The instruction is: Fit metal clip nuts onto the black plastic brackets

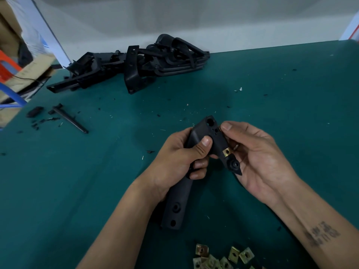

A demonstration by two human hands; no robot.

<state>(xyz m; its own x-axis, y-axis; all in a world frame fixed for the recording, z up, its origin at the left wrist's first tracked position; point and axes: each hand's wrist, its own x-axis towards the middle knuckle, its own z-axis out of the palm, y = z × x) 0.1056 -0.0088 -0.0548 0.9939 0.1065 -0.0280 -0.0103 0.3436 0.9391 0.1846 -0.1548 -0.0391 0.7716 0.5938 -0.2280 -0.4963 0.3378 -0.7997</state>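
Lying nearest, at the bottom edge of the green table (291, 113), is a heap of loose brass-coloured clip nuts (223, 258). Above them the left hand (174, 162) has its grip curled round the middle of a black plastic bracket (196, 162), thumb on top, while the right hand (258, 158) pinches the bracket's upper end, thumb by its holes and a fitted clip nut (226, 152) showing beside the palm. Farther back lie small black scraps (58, 115) and, by the wall, a pile of black brackets (134, 65).
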